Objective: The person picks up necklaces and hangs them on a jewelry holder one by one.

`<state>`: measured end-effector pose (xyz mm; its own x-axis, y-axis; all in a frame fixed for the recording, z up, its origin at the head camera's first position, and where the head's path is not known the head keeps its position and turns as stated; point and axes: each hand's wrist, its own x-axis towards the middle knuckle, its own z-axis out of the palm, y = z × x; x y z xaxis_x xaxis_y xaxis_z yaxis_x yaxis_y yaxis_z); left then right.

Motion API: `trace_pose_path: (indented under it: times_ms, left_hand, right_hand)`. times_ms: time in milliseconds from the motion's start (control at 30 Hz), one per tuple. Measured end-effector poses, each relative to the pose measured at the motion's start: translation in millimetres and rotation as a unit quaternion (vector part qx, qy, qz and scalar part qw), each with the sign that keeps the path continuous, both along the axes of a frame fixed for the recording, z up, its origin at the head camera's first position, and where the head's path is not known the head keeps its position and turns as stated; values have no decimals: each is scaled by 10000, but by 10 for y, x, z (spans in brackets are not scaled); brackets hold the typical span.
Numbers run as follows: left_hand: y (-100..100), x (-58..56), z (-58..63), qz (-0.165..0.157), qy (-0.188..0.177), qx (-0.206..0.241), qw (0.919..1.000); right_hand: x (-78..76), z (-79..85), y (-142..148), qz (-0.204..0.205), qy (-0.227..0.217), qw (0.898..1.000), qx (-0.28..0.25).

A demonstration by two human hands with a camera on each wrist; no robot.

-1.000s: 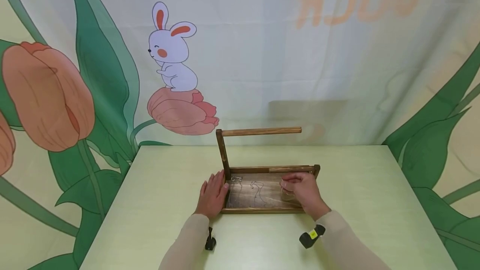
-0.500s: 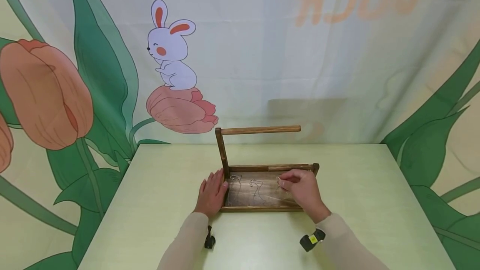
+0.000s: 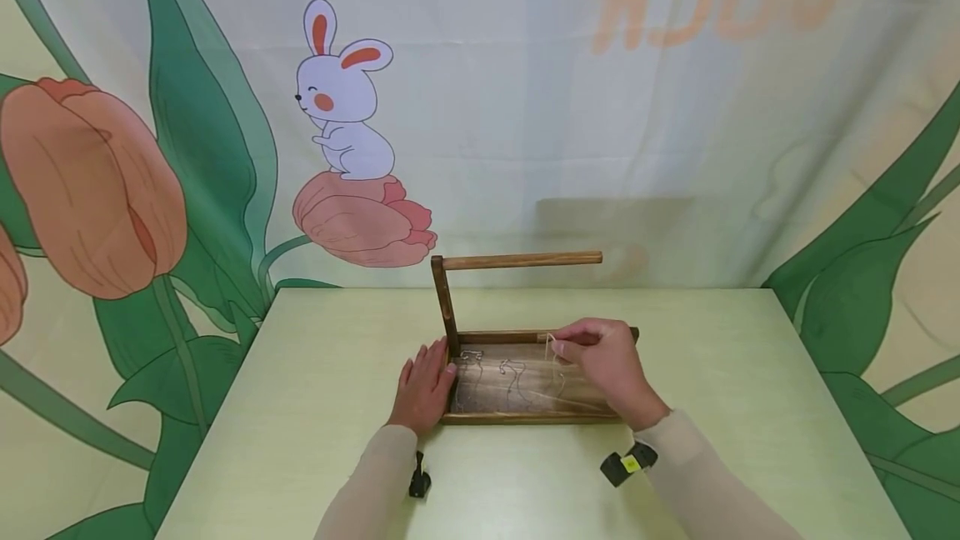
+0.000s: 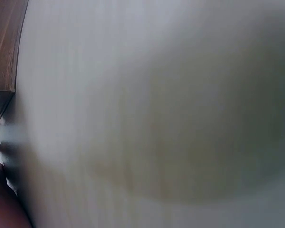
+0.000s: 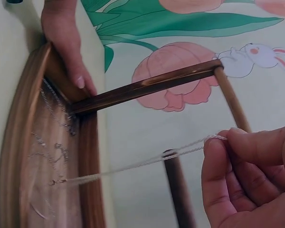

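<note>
We see the right hand (image 3: 611,365) pinching a fine chain necklace (image 5: 88,178) between thumb and fingertips; the left hand (image 3: 423,390) lies with straight fingers against the left end of a wooden tray (image 3: 525,419). The held necklace is pale and thin, hanging in a doubled strand over the tray's right part; we cannot tell whether its lower end touches the floor there. Two more chains lie loosely inside, one at the left (image 3: 472,355), one near the middle (image 3: 513,367), making three that we can count. The brown, grained tray carries one tall post (image 3: 446,307), one horizontal bar (image 3: 525,260) and one short post (image 3: 635,336). We find two black wrist devices above the pale bench (image 3: 337,373), and beyond it a curtain (image 3: 480,107) printed with one white rabbit (image 3: 348,123).
</note>
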<state>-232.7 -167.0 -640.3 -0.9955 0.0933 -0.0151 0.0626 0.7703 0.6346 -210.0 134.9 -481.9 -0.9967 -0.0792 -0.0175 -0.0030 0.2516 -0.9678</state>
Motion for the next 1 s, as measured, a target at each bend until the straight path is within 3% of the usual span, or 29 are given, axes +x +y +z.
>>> trace_pose_path:
  times_ms: [633, 1000]
  left_hand:
    - [0, -8, -18, 14, 56, 86, 9999]
    - [-3, -5, -9, 11, 17, 56, 10000]
  right_hand:
    - [-123, 517, -177, 429, 46, 9973, -587]
    - [-185, 689, -252, 489, 325, 9980, -244]
